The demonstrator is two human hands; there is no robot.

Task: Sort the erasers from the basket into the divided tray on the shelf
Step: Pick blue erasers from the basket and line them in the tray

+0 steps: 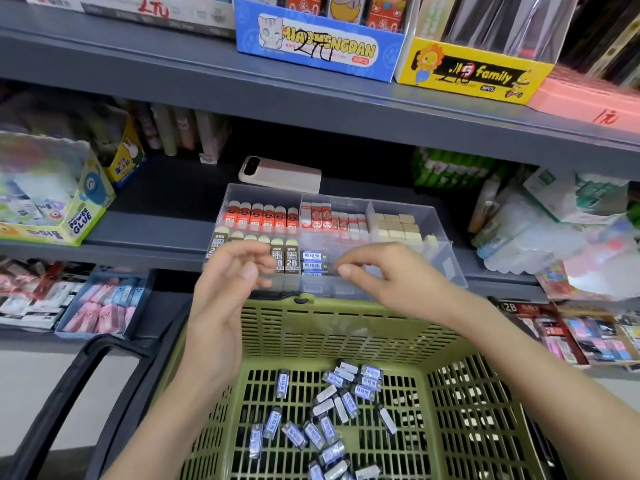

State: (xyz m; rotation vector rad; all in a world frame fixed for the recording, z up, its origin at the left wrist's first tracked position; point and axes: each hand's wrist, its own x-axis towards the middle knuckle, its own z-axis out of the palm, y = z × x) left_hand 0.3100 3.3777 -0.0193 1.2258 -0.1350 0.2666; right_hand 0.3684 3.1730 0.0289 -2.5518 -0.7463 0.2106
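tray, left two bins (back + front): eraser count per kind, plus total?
Red erasers, back bin: 6
2B erasers, front bin: 6, several partly behind the left hand
Total: 12

My left hand (230, 271) covers some of the brown erasers (291, 254) in the clear tray (446, 268). I cannot tell if my right hand (388, 271) pinches anything. The green basket (346, 327) is cut off at the near edge. The white packs (540, 237) far right are too blurry to read
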